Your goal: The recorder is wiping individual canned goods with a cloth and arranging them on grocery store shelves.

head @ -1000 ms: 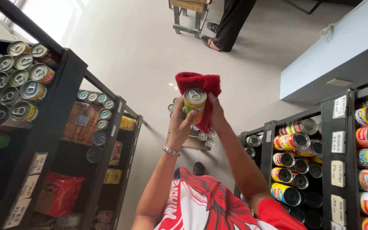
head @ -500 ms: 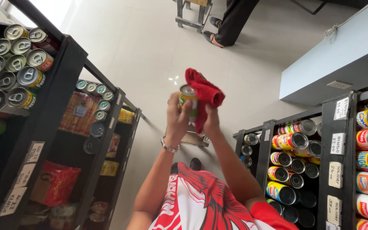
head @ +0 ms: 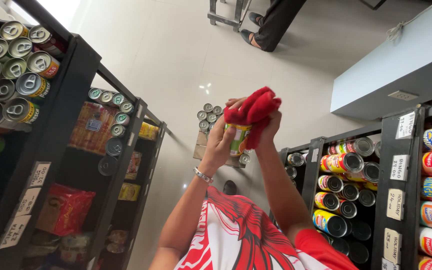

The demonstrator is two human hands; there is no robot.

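While the dark shelving point(head: 61, 125) on one side and the rack of lying tins point(head: 416, 185) on the other frame the pale tiled floor point(head: 176, 55), the person stands between them with both arms raised in front of a red and white shirt point(head: 241, 240). A small crate topped with tins point(head: 211, 125) sits on the floor just beyond the hands. The red cloth point(head: 253, 110) is bunched over the top of a green and yellow can point(head: 239, 140), held up between the two hands. The left hand point(head: 221, 145) wraps its fingers around the can's side, pressed close together. The right hand point(head: 268, 127) clutches the cloth against the can's top, its fingers curled into the fabric and mostly hidden.
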